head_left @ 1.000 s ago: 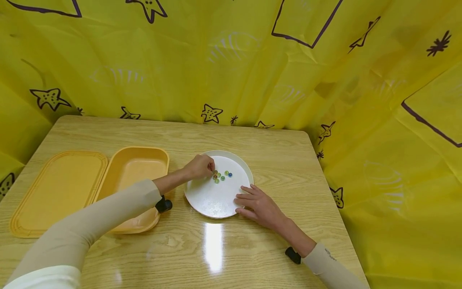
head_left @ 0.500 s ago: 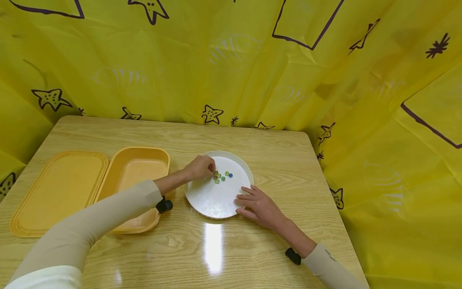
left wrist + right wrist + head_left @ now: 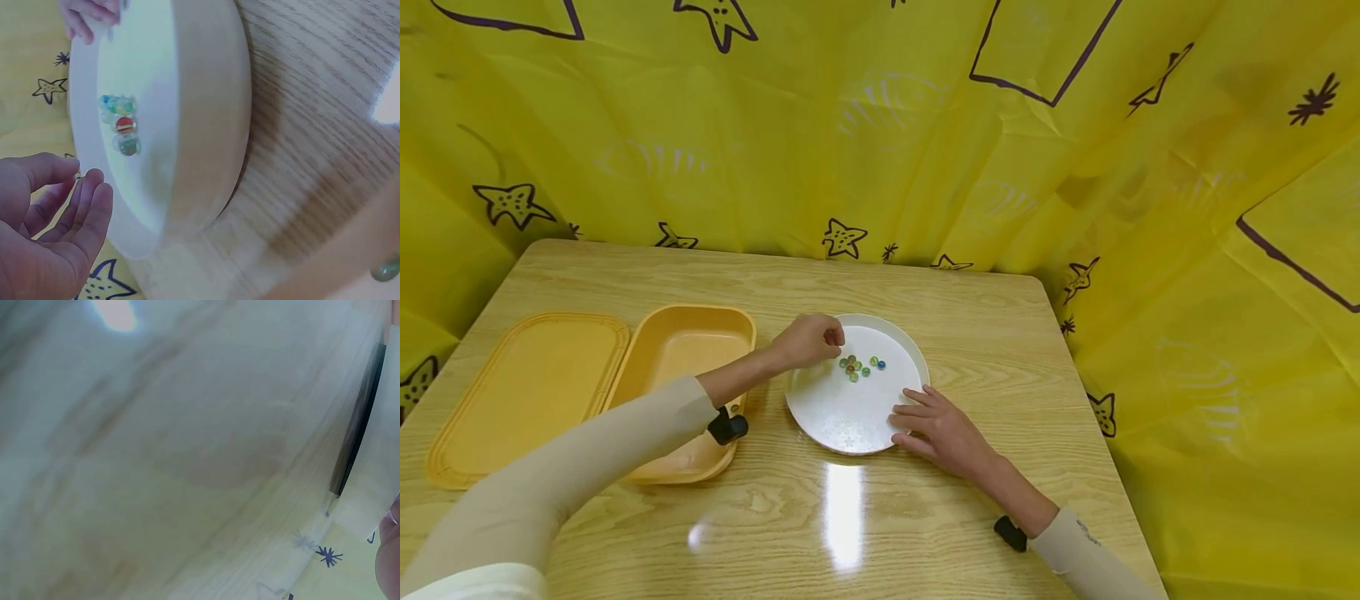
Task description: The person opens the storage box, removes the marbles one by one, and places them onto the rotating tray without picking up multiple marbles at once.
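Several glass marbles (image 3: pixel 853 368), green, reddish-brown and blue, lie in a loose cluster in a round white tray (image 3: pixel 842 417). My left hand (image 3: pixel 808 340) hovers over the tray's left side, apart from the marbles. In the left wrist view its fingers (image 3: pixel 94 212) are loosely bent, thumb and fingertips near each other, with no marble visible between them. My right hand (image 3: pixel 943 429) rests on the tray's right rim with fingers spread and fairly straight. The right wrist view shows mostly blurred tabletop.
An orange box (image 3: pixel 692 350) stands left of the tray, beneath my left forearm, with a marble (image 3: pixel 735 408) inside. Beside it lies a flat orange lid (image 3: pixel 542 383). Yellow patterned sheeting (image 3: pixel 880 150) hangs behind and right of the wooden table (image 3: pixel 940 533).
My left hand has lifted off the marbles and drawn slightly back and left, uncovering another marble at the cluster's left. A marble in the orange box has come into view. The right hand stays put.
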`<state>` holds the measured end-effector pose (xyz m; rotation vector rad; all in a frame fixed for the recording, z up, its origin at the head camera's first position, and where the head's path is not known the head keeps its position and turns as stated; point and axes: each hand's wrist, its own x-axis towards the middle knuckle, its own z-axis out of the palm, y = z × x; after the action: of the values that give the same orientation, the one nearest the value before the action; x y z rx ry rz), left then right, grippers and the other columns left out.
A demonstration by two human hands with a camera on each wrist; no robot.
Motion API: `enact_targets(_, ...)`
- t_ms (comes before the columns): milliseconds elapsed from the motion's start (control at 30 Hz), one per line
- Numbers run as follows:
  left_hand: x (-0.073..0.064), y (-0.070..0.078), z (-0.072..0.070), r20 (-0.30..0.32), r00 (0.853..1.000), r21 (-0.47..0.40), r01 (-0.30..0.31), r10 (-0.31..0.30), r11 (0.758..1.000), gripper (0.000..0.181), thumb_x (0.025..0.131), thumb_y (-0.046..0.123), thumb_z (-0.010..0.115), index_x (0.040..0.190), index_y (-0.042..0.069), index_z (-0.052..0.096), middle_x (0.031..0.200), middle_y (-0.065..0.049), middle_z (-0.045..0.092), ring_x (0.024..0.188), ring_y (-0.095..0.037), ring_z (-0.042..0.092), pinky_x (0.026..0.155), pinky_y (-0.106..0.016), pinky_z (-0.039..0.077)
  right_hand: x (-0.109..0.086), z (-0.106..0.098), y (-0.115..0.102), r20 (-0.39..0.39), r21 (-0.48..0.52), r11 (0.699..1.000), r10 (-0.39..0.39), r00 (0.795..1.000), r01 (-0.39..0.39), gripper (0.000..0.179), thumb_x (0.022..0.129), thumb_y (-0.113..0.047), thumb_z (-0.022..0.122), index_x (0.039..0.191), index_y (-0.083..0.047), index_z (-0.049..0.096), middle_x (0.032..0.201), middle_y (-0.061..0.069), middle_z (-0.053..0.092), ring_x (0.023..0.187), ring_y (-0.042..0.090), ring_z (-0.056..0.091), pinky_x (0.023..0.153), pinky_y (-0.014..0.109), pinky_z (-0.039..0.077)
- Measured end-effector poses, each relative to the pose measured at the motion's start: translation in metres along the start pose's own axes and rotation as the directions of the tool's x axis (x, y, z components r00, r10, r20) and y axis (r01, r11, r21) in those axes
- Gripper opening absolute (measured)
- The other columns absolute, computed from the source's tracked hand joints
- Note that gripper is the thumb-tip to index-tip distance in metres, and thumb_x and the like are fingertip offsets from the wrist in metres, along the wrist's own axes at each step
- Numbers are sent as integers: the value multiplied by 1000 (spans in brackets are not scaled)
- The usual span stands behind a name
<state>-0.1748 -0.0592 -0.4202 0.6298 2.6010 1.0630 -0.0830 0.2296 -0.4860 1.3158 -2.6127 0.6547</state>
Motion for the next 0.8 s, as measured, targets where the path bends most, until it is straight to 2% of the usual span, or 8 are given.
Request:
enact_targets(167,-11,4,-14,-10,1000,-38,7,-8,999,8,89,1,68,96,-3,68,90,-10,68,89,-25,64,79,-35,52,0,0,0,6,-3,1000,7,1000,-7,36,97,-37,65,117,-9,75,120,5,70,130,28,52,113,49,30)
enact_targets(333,-25,0,-33,-38,999,-53,2,-4,999,9,90,1,67,98,-4,68,91,-11,68,88,-27,64,77,-38,53,-1,0,-1,-5,-1,1000,-1,1000,1,39,99,-40,61,117,-8,75,119,6,71,129,30,53,112,50,31)
enact_targets(567,-45,-18,-56,-88,996,-32,15,-17,999,7,90,-1,68,97,-3,67,91,-11,68,86,-28,63,75,-40,53,-2,1,0,-5,-6,1000,-2,1000,2,42,101,-43,56,117,-8,75,119,5,71,129,29,53,112,49,31)
enact_targets(800,-70,-34,-70,-77,996,-15,46,-47,999,6,91,1,66,96,-3,67,90,-10,67,85,-27,63,74,-40,51,-1,1,0,-9,-4,1000,-6,1000,6,43,102,-43,55,118,-9,75,120,5,70,129,29,53,112,50,31)
